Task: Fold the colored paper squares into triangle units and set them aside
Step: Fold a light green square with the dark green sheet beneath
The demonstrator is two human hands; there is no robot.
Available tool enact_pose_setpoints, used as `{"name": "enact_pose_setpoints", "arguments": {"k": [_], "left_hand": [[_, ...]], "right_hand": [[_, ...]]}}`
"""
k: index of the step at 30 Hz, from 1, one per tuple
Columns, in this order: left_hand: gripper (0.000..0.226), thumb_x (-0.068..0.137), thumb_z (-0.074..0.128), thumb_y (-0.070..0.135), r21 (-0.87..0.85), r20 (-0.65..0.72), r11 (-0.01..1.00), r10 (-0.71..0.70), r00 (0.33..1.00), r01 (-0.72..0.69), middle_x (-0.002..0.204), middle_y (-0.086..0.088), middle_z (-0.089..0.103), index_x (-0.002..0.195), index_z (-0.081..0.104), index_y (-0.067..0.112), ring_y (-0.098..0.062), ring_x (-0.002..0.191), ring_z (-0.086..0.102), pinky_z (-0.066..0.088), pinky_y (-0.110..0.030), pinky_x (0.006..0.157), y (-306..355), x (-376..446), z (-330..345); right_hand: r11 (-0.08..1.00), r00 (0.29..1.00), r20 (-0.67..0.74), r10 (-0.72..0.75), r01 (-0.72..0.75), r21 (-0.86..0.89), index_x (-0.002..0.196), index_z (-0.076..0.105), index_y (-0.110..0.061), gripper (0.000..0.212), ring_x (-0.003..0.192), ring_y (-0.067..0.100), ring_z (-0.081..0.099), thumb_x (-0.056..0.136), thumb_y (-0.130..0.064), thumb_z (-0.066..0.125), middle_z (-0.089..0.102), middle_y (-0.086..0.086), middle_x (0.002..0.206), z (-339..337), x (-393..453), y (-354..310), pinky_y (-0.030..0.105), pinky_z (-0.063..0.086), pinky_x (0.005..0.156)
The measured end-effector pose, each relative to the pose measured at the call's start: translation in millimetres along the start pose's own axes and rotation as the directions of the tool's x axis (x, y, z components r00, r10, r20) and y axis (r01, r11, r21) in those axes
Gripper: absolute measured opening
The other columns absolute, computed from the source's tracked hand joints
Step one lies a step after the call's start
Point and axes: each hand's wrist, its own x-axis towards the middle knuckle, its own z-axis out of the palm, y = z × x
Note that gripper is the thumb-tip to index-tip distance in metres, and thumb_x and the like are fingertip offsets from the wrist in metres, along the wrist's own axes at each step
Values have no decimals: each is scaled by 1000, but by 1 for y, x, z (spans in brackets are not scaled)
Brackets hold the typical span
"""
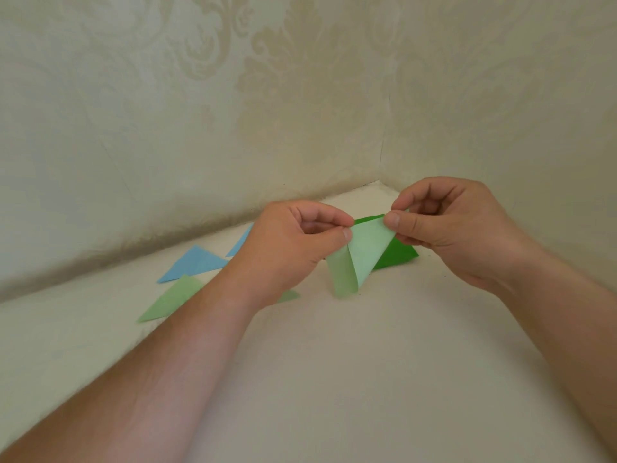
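Observation:
A light green paper square [359,259] hangs bent over in the air above the white surface. My left hand [293,238] pinches one of its upper corners between thumb and forefinger. My right hand [444,222] pinches the opposite upper corner the same way. The paper's curved lower edge nearly touches the surface. Behind it lies dark green paper [397,252], partly hidden by the held sheet and my right hand. To the left lie folded triangles: a blue one [195,264], a second blue one [240,242] half hidden by my left hand, and a light green one [170,300] under my left forearm.
The white surface [334,362] meets patterned beige walls [233,111] that form a corner [380,180] just behind my hands. A small light green paper tip [288,295] shows beside my left wrist.

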Motion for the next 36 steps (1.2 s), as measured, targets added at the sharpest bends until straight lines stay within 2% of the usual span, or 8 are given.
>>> {"name": "enact_pose_setpoints", "arguments": {"k": [6, 14, 18, 21, 25, 28, 33, 36], "left_hand": [[11, 89, 77, 13, -10, 10, 1000, -6, 1000, 6, 83, 6, 79, 91, 81, 23, 1, 70, 67, 43, -9, 53, 2, 0, -1], [10, 89, 78, 13, 18, 11, 1000, 6, 1000, -6, 78, 7, 77, 94, 81, 20, 3, 67, 64, 42, -7, 54, 4, -1, -1], [10, 89, 78, 13, 3, 15, 1000, -3, 1000, 3, 80, 5, 78, 93, 81, 21, 1, 68, 66, 43, -8, 54, 5, -2, 0], [12, 89, 76, 9, -68, -5, 997, -25, 1000, 25, 85, -2, 80, 90, 80, 20, -4, 72, 69, 47, -12, 55, 5, -3, 0], [15, 89, 75, 2, -169, -4, 985, -20, 1000, 19, 87, -10, 80, 89, 79, 16, -15, 79, 74, 61, -30, 81, 5, -1, 2], [13, 90, 75, 2, -173, 13, 985, -10, 1000, 12, 86, -9, 80, 92, 79, 14, -16, 80, 75, 61, -27, 80, 4, -1, 1], [14, 90, 76, 5, -173, 22, 985, 1, 1000, 2, 84, -4, 80, 90, 79, 19, -13, 78, 74, 51, -15, 61, 4, -4, 3], [15, 90, 76, 6, -198, 7, 980, 22, 1000, -20, 82, -5, 79, 87, 79, 21, -14, 78, 73, 52, -16, 61, 4, -3, 6]], "right_hand": [[999, 998, 56, 31, -31, 8, 70, 79, -17, 8, 64, 15, 66, 63, -19, 81, 71, 5, 70, -7, 1, 0, 26, 60, 70], [996, 1000, 5, 19, -18, -86, 77, 74, -7, 21, 56, 13, 58, 63, -18, 82, 66, 6, 63, -7, 3, 3, 22, 54, 57], [1000, 1000, -14, 23, -23, -13, 85, 71, -7, 23, 57, 15, 56, 66, -17, 81, 61, 9, 66, -5, 2, 3, 24, 52, 57], [977, 991, 37, 127, -132, 165, 104, 70, -12, 36, 61, 15, 60, 70, -20, 78, 65, 2, 67, 0, 1, 7, 27, 55, 63], [959, 946, 225, 232, -262, 112, 112, 74, -13, 50, 94, 35, 71, 66, -27, 89, 77, 11, 102, 9, -5, 14, 48, 57, 94], [957, 942, 236, 239, -269, 105, 117, 74, -11, 44, 122, 43, 62, 76, -27, 78, 75, 11, 120, 15, -6, 15, 57, 48, 108], [955, 944, 228, 240, -271, 120, 119, 73, -11, 40, 115, 32, 70, 80, -23, 74, 76, 9, 118, 17, -6, 14, 45, 58, 97], [956, 943, 228, 241, -272, 111, 113, 76, -15, 33, 107, 26, 72, 81, -23, 73, 77, 8, 116, 17, -6, 16, 39, 59, 89]]}}
